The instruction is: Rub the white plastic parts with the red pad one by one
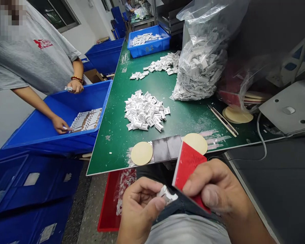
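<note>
Left hand: fingers (pixel 159 203) pinched narrow on one small white part (pixel 169 196), its far end poking out past the tips.
Right hand (pixel 216 189): thumb and fingers clamped on a flat red-faced block (pixel 188 166), tilted, pale edge toward the left fingers.
White part vs block: part just beside block's lower edge, seemingly apart; no clear contact.
Step in hand: looks like working a single part with the block, both held up over the lap; judged from the pose only.
Next move calls for: firm left pinch, exposed end kept clear of fingertips, block face squared to the part, light pressure.
Loose pile (pixel 146 113): white parts on green table (pixel 109 135), beyond the left fingers.
Table edge: yellow disc (pixel 141 153) ahead of left fingers, dark pads (pixel 160 150) beyond the gap between hands, second yellow disc (pixel 197 144) just beyond the block.
Clear bag (pixel 200 67): full of white parts, far ahead of right fingers.
Red bin (pixel 106 210): below and left of left fingers.
Co-worker's hand (pixel 59 124): well left of both, at rows in blue tub (pixel 53 134).
</note>
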Motion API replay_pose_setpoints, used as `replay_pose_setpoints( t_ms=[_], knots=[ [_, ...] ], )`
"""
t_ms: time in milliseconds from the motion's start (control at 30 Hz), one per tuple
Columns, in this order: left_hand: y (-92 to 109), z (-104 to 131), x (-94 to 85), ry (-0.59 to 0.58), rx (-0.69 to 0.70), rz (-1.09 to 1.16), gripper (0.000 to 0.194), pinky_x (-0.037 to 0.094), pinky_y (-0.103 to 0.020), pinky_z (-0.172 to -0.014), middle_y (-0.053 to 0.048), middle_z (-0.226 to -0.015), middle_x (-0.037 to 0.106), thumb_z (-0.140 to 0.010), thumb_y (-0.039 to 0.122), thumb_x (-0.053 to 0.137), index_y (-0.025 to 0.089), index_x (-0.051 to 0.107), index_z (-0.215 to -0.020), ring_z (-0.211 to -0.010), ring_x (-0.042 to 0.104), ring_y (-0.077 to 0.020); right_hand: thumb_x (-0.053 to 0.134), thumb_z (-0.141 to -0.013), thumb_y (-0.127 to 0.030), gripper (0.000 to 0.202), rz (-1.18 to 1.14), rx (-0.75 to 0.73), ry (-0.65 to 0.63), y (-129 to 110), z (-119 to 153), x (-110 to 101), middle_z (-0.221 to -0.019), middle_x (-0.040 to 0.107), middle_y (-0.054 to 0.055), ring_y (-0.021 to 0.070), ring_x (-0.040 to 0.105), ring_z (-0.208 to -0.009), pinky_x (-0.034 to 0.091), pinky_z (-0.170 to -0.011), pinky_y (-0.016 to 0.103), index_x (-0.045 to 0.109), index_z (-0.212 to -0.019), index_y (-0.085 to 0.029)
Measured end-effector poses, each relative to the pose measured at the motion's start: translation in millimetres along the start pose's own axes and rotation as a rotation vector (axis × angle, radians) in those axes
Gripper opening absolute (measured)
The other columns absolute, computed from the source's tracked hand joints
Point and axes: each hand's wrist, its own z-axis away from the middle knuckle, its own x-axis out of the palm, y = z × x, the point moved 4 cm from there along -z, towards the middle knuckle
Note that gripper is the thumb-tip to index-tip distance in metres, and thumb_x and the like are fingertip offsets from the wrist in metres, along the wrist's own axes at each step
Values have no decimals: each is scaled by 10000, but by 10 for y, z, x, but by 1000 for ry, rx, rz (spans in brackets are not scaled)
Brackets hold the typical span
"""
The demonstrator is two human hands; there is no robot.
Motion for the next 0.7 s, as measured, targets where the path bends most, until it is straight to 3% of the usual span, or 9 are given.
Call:
replay_pose_setpoints(
  t_ms=[67, 167, 200, 300, 433, 567, 633, 700],
  knots=[
    [-35, 16, 51, -10, -96, 76, 293, 576, -203, -568, -48, -667, 782, -618, 371, 975, 184, 789, -744, -568, 727, -154, 822, -871, -331, 139, 31, 19, -47, -9, -124, 26, -875, 830, 44, 168, 704, -735, 544, -683, 262, 882, -989, -291],
    [-9, 31, 107, -14, -110, 115, 264, 583, -225, -582, -46, -662, 780, -625, 343, 975, 190, 790, -735, -573, 722, -153, 793, -890, -238, 133, 193, 4, 203, -1, -272, -102, -642, 717, -29, 75, 539, -525, 413, -496, 164, 876, -992, -260],
    [2, 32, 111, -19, -102, 114, 247, 584, -227, -582, -46, -662, 780, -634, 323, 972, 191, 792, -739, -575, 721, -152, 782, -895, -247, 135, 182, 21, 222, 20, -301, -119, -571, 650, -53, 56, 452, -452, 343, -433, 157, 873, -995, -250],
    [4, 31, 74, -32, -99, 105, 226, 594, -241, -599, -49, -679, 785, -641, 297, 970, 194, 794, -738, -601, 726, -158, 809, -850, -285, 147, 151, 117, 118, 109, -341, -94, -548, 602, -53, 45, 365, -401, 252, -367, 172, 873, -954, -203],
    [23, 29, 24, -93, -29, 85, 150, 580, -220, -621, -51, -711, 793, -717, 276, 928, 207, 803, -765, -646, 724, -148, 788, -889, -299, 227, 274, 38, 410, 124, -269, -209, -563, 563, -57, 61, 375, -465, 276, -414, 174, 843, -1077, -184],
    [70, 15, 90, -182, -10, 204, 126, 570, -205, -637, -10, -708, 754, -749, 241, 902, 230, 785, -794, -685, 692, -123, 746, -948, -370, 281, 163, 4, 323, 161, -136, -138, -599, 649, -30, 67, 436, -474, 335, -459, 183, 815, -1177, -222],
    [56, 6, 118, -156, -99, 342, 150, 543, -165, -592, 17, -724, 711, -748, 260, 902, 239, 774, -822, -656, 643, -89, 688, -991, -401, 271, 67, -69, 270, 139, -66, -99, -651, 728, 1, 67, 450, -486, 338, -470, 173, 813, -1195, -273],
    [14, 9, 136, -130, -227, 443, 227, 517, -138, -530, 21, -744, 688, -747, 288, 905, 261, 789, -940, -615, 620, -74, 658, -1007, -419, 298, -22, -29, 110, 134, -37, -54, -689, 752, 15, 66, 461, -476, 354, -462, 162, 794, -1240, -293]
  ],
)
